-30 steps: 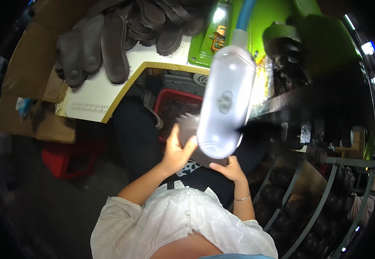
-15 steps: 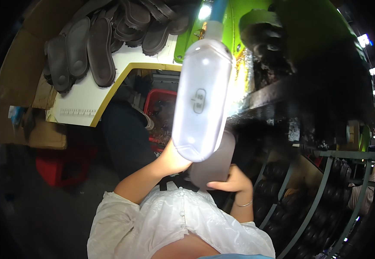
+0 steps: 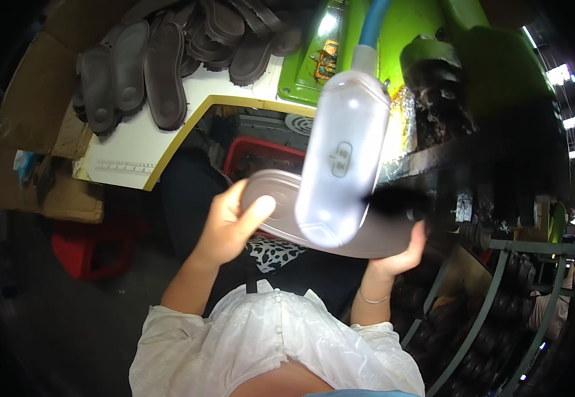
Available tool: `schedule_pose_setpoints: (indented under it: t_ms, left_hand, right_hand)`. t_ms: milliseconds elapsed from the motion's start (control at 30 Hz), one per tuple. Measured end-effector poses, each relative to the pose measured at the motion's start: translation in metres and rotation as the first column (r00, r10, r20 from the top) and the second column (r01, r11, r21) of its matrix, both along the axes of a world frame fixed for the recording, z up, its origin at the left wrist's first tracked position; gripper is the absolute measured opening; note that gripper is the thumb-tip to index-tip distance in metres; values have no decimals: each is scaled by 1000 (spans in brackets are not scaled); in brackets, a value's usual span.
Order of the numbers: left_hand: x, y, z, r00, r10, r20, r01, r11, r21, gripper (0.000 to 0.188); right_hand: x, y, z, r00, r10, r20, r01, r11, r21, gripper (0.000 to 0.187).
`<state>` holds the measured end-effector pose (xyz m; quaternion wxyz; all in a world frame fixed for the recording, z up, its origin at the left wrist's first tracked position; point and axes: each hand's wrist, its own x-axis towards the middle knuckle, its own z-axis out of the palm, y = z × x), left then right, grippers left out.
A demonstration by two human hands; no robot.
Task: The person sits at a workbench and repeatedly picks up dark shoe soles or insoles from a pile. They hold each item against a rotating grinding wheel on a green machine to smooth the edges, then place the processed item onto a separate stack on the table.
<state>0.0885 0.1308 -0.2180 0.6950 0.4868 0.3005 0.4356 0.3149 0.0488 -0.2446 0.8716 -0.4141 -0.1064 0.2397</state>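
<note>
Looming at the upper right, the green machine [image 3: 400, 26] poses the biggest hazard: its dark, blurred round part [image 3: 396, 200] sits right by the held piece, and if that part turns, fingers straying toward it could get hurt; contact cannot be told. On the white table [image 3: 120, 151], brown soles [image 3: 166, 76] lie heaped and overlapping, so a knock against the bench could send one sliding over the yellow edge. Beneath, the red basket [image 3: 233, 155] might catch a dropped piece. The pale lamp [image 3: 343, 142] hangs in front of the work, so misjudging an edge is easy with the middle hidden. The brown sole [image 3: 279, 190] lies across the lap area, gripped at both ends: the left hand [image 3: 224, 225] presses a thumb on its face, the right hand [image 3: 398, 260] clasps the far end; uneven pressure could twist it loose. Smallest, the thin bracelet [image 3: 373, 301] might snag.
</note>
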Motion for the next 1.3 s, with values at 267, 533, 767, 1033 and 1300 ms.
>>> schedule_pose_setpoints:
  t_ms: [267, 533, 767, 1033, 1300]
  left_hand:
    - [-68, 22, -45, 982, -53, -180, 15, 978, -206, 29]
    - [-7, -8, -72, 681, -577, -450, 665, 745, 53, 32]
    - [62, -1, -14, 934, -101, -343, 197, 946, 259, 21]
    - [50, -14, -24, 993, -45, -112, 53, 996, 69, 16]
    - [19, -26, -24, 980, -153, -128, 150, 988, -32, 29]
  right_hand:
    - [-35, 15, -17, 791, 416, 449, -445, 894, -45, 32]
    - [-14, 38, 20, 451, 619, 643, -511, 770, -383, 27]
    - [-1, 15, -11, 618, 767, 174, -717, 641, -276, 36]
    - [58, -60, -61, 64, 938, -341, -770, -171, -615, 72]
    - [80, -37, -28, 894, 415, 171, -399, 909, -119, 42]
